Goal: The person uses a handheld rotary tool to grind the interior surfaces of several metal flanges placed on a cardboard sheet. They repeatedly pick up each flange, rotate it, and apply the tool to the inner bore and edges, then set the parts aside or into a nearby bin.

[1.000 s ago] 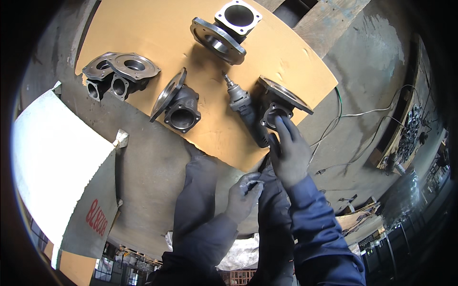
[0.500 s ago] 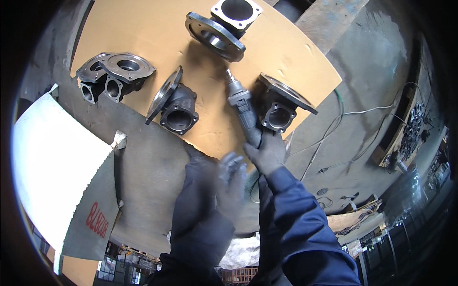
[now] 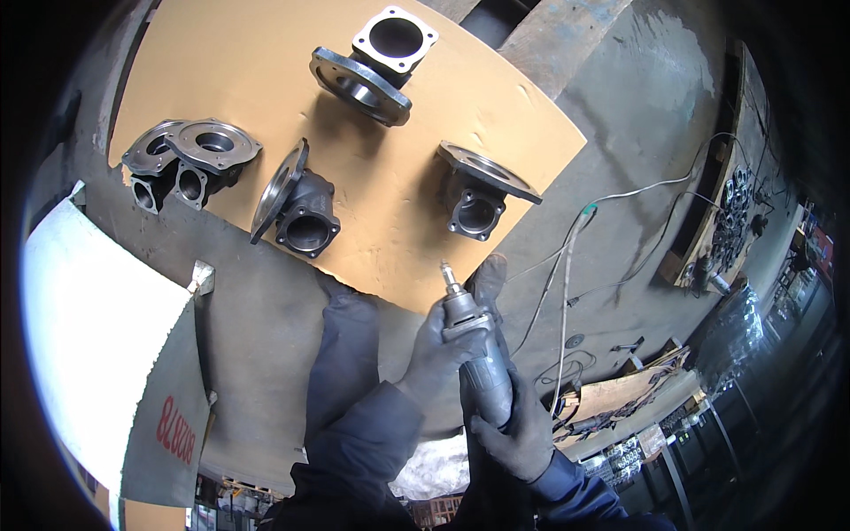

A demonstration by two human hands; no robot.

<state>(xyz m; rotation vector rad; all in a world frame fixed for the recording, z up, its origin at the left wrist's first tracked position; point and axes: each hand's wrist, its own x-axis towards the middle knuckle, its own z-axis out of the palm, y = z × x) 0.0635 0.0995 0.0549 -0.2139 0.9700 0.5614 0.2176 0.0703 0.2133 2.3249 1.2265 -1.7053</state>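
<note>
A grey die grinder (image 3: 482, 358) points away from me, its bare metal collet at the far end, just short of the worktop's near edge. Around its front body wraps my gloved left hand (image 3: 440, 343). My gloved right hand (image 3: 521, 434) holds the rear of the housing, thumb on the near side. Closest to the tool is a dark flanged metal casting (image 3: 478, 190) at the right of the tan worktop (image 3: 381, 230). A second flanged casting (image 3: 305, 203) stands left of it. Another casting (image 3: 376, 66), with a bright square flange, lies at the far side.
Two more castings (image 3: 199, 150) overlap at the worktop's left edge. A white-topped panel (image 3: 115, 327) stands at the lower left. Pale cables (image 3: 567, 274) trail across the floor at right, near a wooden tray of metal parts (image 3: 730, 212). My boot (image 3: 489, 276) is below the worktop.
The die grinder has come back toward me, off the worktop between the castings. My left hand, free and blurred before, now grips its body. The right hand has drawn nearer.
</note>
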